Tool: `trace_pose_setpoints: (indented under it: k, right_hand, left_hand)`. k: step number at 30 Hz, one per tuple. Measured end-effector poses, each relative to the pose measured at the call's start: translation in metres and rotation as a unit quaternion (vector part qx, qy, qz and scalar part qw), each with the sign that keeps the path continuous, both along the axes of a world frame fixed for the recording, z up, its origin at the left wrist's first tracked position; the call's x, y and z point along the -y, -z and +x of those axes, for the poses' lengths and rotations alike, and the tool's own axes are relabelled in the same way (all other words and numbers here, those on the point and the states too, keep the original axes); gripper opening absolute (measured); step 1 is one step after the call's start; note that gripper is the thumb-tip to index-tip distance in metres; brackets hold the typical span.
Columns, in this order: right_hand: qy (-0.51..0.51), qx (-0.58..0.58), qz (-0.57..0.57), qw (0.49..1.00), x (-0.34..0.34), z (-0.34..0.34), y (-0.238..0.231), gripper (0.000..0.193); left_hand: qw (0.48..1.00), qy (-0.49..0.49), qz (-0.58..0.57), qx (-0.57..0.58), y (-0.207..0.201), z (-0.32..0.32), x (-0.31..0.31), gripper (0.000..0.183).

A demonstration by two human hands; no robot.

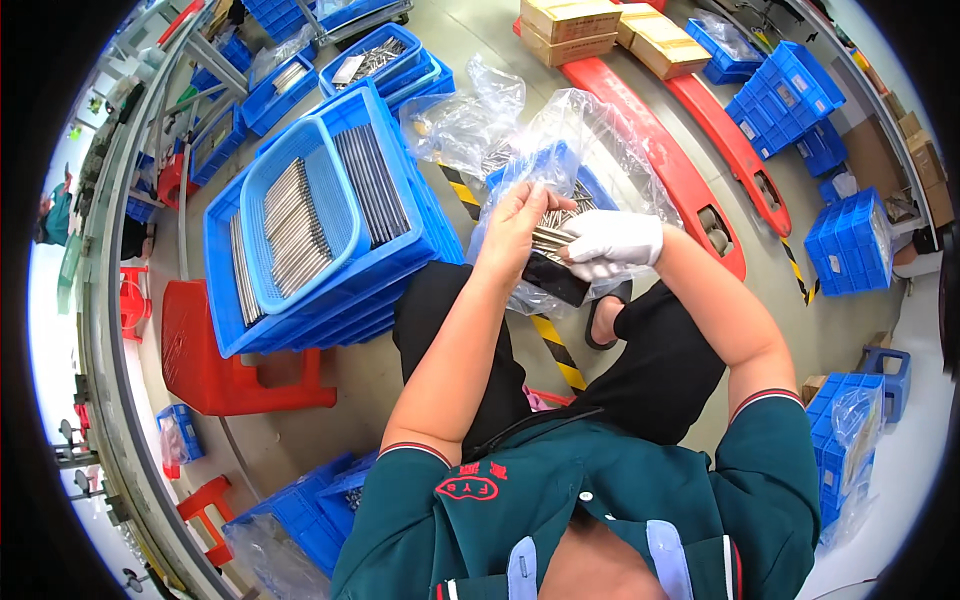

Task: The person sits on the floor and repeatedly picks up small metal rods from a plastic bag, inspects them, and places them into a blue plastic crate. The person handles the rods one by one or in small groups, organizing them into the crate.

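Observation:
Several thin metal rods (549, 240) lie bunched between my two hands, in front of my knees. My bare left hand (513, 228) is closed about their left ends, its fingers curled over the top. On the other side my right hand (612, 240), in a white glove, grips the bundle. Just below the rods is a dark, flat-faced object (556, 278); its kind is unclear. Behind my hands stands a blue bin (598, 190) lined with a clear plastic bag (590, 118), with more metal rods inside. My hands partly hide what the bin holds.
To my left, stacked blue crates (222, 255) carry a light-blue basket (352, 225) of metal rods. A red stool (205, 345) stands beside them. Ahead are red pallet-truck forks (650, 135) bearing cardboard boxes (568, 22). More blue crates (848, 243) line the right side.

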State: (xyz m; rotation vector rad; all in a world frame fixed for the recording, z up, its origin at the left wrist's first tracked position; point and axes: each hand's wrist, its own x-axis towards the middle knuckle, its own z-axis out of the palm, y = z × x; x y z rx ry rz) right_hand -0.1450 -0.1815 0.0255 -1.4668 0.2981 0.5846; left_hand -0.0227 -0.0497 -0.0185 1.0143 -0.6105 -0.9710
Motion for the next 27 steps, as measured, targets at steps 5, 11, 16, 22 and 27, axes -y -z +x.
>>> trace_pose_setpoints:
  k: [5, 11, 16, 22, 27]
  right_hand:
    - [0.073, 0.042, -0.065, 0.994, -0.015, -0.004, 0.013, 0.023]
    - [0.113, 0.157, -0.220, 0.956, -0.019, -0.003, 0.030, 0.028]
    - [0.140, 0.181, -0.226, 0.947, -0.011, -0.005, 0.019, 0.030]
    - [0.232, 0.196, -0.197, 0.932, -0.006, 0.000, 0.008, 0.030]
    - [0.216, 0.223, -0.272, 0.911, 0.000, 0.001, 0.009, 0.026]
  left_hand:
    - [0.999, 0.036, -0.005, -0.024, -0.010, -0.006, -0.001, 0.028]
    - [0.995, -0.028, -0.007, -0.091, -0.004, -0.001, 0.002, 0.024]
    - [0.982, -0.157, 0.040, -0.100, 0.010, 0.015, -0.010, 0.024]
    - [0.980, -0.058, -0.002, -0.189, 0.006, 0.008, -0.017, 0.022]
    - [0.969, -0.012, -0.034, -0.243, 0.004, 0.006, -0.015, 0.020]
